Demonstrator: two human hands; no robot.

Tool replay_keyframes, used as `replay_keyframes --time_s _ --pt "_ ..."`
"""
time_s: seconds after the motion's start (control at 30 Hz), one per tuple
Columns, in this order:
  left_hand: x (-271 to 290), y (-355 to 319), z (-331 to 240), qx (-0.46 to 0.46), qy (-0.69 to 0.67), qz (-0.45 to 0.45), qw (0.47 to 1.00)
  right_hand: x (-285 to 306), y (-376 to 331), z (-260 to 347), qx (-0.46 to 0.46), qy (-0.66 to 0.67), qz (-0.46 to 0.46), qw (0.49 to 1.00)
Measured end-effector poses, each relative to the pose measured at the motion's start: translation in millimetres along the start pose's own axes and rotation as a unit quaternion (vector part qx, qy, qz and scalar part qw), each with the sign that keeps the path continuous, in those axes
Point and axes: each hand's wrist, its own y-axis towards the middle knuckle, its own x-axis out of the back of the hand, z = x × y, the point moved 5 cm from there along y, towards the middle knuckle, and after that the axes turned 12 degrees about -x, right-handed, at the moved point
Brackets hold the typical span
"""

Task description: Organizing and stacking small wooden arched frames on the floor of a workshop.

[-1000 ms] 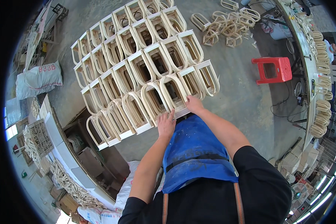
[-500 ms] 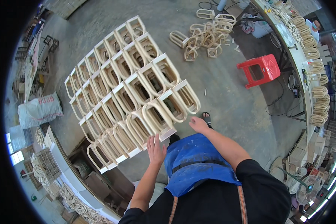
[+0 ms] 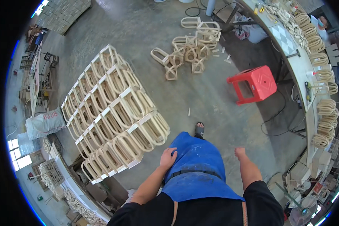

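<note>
My left hand (image 3: 168, 157) hangs beside the blue apron (image 3: 196, 154), empty, its fingers loosely apart. It is nearest to a tall stack of pale wooden frames (image 3: 113, 113), each a rounded loop on a flat base strip, and a gap separates it from them. To the right of the apron, my right hand (image 3: 240, 151) hangs over the floor with its fingers curled in. Nothing shows in it.
A loose heap of similar frames (image 3: 190, 51) lies on the floor ahead. A red plastic stool (image 3: 257, 83) stands to the right, before a long workbench (image 3: 295, 71) with bent wood pieces. A cable (image 3: 269, 130) crosses the floor. A white sack (image 3: 45, 122) sits far left.
My left hand has drawn back from the stack's near edge to the apron. The right hand has swung out to the right. The stack now appears farther left, and the stool appears closer.
</note>
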Motion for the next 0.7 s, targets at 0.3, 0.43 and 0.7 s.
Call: replay_keyframes --time_s 0.3,0.43,0.7 --pt "-0.6 141.9 -37.8 0.018 -0.098 -0.062 0.993 69.8 35.7 147.8 0.053 -0.015 0.054 0.997" --pt "22.8 206.0 -0.3 0.066 -0.089 -0.122 0.986 73.3 21.5 310.6 0.158 -0.131 0.04 0.978" --pt "73.5 330.3 -27.5 0.121 -0.105 -0.085 0.983 106.8 89.8 594.4 0.221 -0.171 -0.078 0.957"
